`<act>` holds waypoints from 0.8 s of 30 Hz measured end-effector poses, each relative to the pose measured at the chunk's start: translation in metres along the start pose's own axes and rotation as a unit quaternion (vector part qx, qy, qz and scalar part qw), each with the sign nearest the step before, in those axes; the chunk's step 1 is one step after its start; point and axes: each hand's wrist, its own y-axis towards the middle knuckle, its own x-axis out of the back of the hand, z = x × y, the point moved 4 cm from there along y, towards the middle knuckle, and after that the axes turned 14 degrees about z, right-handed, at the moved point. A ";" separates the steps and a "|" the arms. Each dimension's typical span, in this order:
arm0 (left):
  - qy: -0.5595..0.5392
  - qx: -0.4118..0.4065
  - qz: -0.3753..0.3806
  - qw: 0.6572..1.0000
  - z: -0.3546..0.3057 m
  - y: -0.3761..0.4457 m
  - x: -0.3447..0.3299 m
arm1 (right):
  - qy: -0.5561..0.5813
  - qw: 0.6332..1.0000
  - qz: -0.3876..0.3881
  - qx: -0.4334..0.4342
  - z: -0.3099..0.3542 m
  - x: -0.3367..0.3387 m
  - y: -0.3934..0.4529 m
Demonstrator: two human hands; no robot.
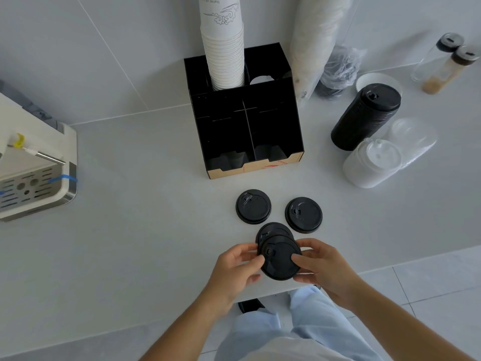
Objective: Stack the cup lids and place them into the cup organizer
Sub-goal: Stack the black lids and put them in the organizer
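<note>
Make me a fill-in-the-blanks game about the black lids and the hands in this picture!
1. Both hands, the left hand and the right hand, hold one black ____ together.
2. Just past the held lid, ____ separate lids lie flat and untouched on the counter.
3. The tall stack of white paper cups stands in the ____ cup organizer.

Missing words: lid; two; black
</note>
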 end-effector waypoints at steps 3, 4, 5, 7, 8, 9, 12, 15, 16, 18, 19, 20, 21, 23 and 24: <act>0.004 0.011 -0.035 0.999 0.020 -0.007 -0.008 | -0.043 0.999 -0.017 -0.003 -0.005 0.004 0.001; 0.004 0.007 -0.052 0.999 0.025 -0.008 -0.010 | -0.056 0.998 -0.026 -0.004 -0.007 0.006 0.002; 0.005 0.002 -0.069 0.998 0.026 -0.007 -0.010 | -0.072 0.997 -0.038 -0.002 -0.007 0.007 0.002; 0.000 -0.004 -0.095 0.995 0.028 -0.004 -0.010 | -0.109 0.992 -0.064 0.001 -0.007 0.009 0.005; -0.005 -0.009 -0.104 0.995 0.028 -0.001 -0.010 | -0.132 0.988 -0.078 0.006 -0.006 0.010 0.007; -0.007 -0.017 -0.111 0.994 0.028 0.002 -0.011 | -0.160 0.983 -0.092 0.012 -0.003 0.011 0.009; 0.037 -0.034 -0.145 0.988 0.025 0.009 -0.015 | -0.256 0.959 -0.117 0.035 0.010 0.011 0.013; 0.065 -0.049 -0.161 0.983 0.020 0.015 -0.019 | -0.318 0.935 -0.141 0.068 0.026 0.009 0.017; 0.065 -0.053 -0.167 0.982 0.018 0.017 -0.019 | -0.334 0.929 -0.142 0.076 0.031 0.007 0.019; 0.058 -0.061 -0.178 0.980 0.013 0.021 -0.019 | -0.354 0.921 -0.140 0.085 0.039 0.002 0.025; 0.048 -0.065 -0.181 0.980 0.011 0.022 -0.018 | -0.360 0.919 -0.138 0.083 0.041 -0.001 0.027; 0.042 -0.069 -0.181 0.980 0.011 0.023 -0.016 | -0.364 0.918 -0.137 0.080 0.041 -0.004 0.028; 0.039 -0.068 -0.182 0.980 0.010 0.024 -0.015 | -0.366 0.918 -0.135 0.078 0.041 -0.005 0.029; 0.042 -0.068 -0.181 0.980 0.008 0.027 -0.017 | -0.364 0.920 -0.131 0.069 0.040 -0.004 0.030; 0.031 -0.074 -0.197 0.977 0.009 0.023 -0.016 | -0.381 0.916 -0.109 0.065 0.041 -0.008 0.033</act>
